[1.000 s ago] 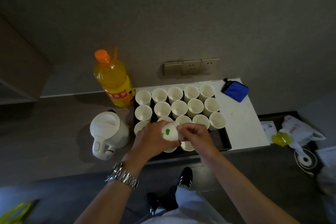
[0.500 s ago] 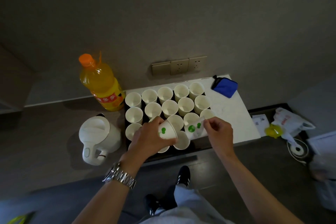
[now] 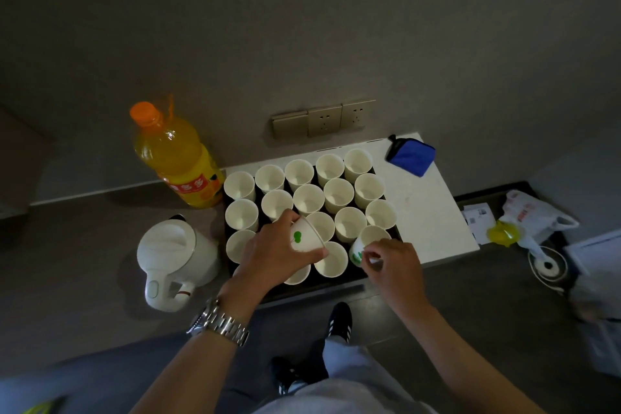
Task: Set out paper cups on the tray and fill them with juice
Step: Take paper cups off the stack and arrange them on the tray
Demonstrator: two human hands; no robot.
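The tabletop [image 3: 84, 245] carries everything I need within reach: the black tray [image 3: 336, 282] sits square in front of me so both hands can work over it, and it is nearly covered by upright paper cups [image 3: 307, 200] packed rim to rim in rows. All the ones I can see into look empty, so I judge pouring has not begun. The juice bottle [image 3: 178, 158] stands capped just beside the tray's far left corner, parked close for the filling step. A white kettle [image 3: 171, 259] sits left of the tray, out of the way.

My left hand [image 3: 268, 255] grips a spare stack of cups [image 3: 304, 239], tilted on its side with fingers wrapped round it, so the right can pull from it. My right hand [image 3: 393, 265] pinches a single cup [image 3: 364, 244] by its lower wall, tilted slightly, at the tray's near right corner, where I think the last gap lies.
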